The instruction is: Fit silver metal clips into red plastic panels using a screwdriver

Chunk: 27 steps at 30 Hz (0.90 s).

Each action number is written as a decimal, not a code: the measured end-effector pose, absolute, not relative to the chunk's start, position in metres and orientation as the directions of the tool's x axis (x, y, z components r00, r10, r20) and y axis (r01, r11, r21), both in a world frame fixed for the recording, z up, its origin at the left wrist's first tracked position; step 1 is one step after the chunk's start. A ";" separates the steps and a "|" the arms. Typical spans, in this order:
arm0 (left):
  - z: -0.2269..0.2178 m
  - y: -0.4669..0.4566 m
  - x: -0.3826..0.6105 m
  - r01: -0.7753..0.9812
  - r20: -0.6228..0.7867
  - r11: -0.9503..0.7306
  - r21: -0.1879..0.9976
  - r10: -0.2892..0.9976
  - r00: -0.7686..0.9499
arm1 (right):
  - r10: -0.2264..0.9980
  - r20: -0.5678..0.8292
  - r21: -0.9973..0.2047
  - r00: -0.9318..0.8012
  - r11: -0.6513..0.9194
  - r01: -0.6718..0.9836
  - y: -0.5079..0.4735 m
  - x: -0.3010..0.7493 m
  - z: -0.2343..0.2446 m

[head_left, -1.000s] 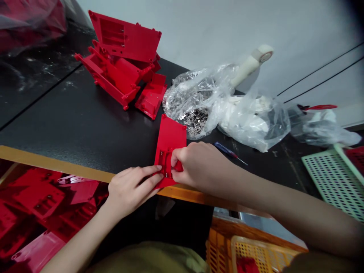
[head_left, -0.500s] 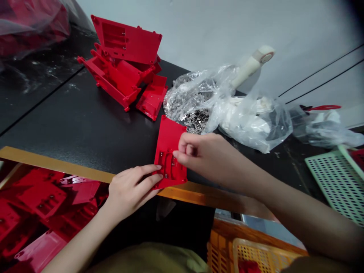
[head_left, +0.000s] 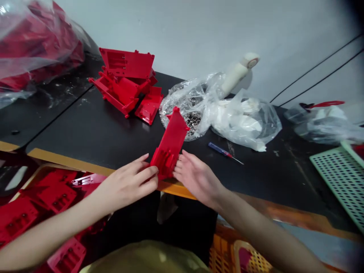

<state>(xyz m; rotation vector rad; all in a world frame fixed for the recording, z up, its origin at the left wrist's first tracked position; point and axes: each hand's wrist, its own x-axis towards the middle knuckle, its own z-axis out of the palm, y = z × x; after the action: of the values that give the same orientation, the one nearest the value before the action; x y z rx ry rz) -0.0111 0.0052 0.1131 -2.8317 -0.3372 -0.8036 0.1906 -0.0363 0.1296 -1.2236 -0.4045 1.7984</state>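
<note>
My left hand (head_left: 133, 178) grips the lower left corner of a red plastic battery-compartment panel (head_left: 174, 132), thumb hidden beneath. The panel stands tilted over the front edge of the black table, its battery slots facing me. Beside its lower right edge is my right hand (head_left: 197, 176), fingers stretched out and slightly blurred; whether the fingertips touch the panel I cannot tell. A blue-handled screwdriver (head_left: 220, 149) lies on the table to the right. Behind the panel, a clear bag (head_left: 182, 94) lies open on small shiny metal pieces (head_left: 193, 120).
Red plastic housings (head_left: 125, 89) are piled at the back left, near a large bag of red parts (head_left: 36, 49). More red panels (head_left: 57, 197) fill a container below the table edge. To the right are a bag of white items (head_left: 247, 121) and a green basket (head_left: 338, 182).
The panel has tipped up from lying flatter on the table. My right hand has opened from a closed pinch and moved down beside it. The screwdriver now shows on the table.
</note>
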 end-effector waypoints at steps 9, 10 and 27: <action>0.187 0.009 0.012 -0.105 0.056 -0.863 -0.494 -0.153 0.987 | 0.797 -0.590 -0.281 -0.129 -0.353 -0.892 -0.038 0.156 0.127; 0.190 0.008 0.016 -0.101 0.021 -0.869 -0.484 -0.127 0.992 | 0.795 -0.588 -0.268 -0.146 -0.362 -0.893 -0.038 0.153 0.128; 0.122 0.013 -0.029 0.469 0.382 -0.794 0.386 0.600 0.703 | 0.921 -0.332 -0.871 0.203 -0.216 -0.442 -0.068 0.237 0.118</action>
<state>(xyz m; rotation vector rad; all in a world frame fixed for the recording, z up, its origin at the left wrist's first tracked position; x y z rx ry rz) -0.0292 0.0131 0.1224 -3.1360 -1.0052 -0.8616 0.2366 -0.0681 0.1179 -1.2006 -0.5453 1.3705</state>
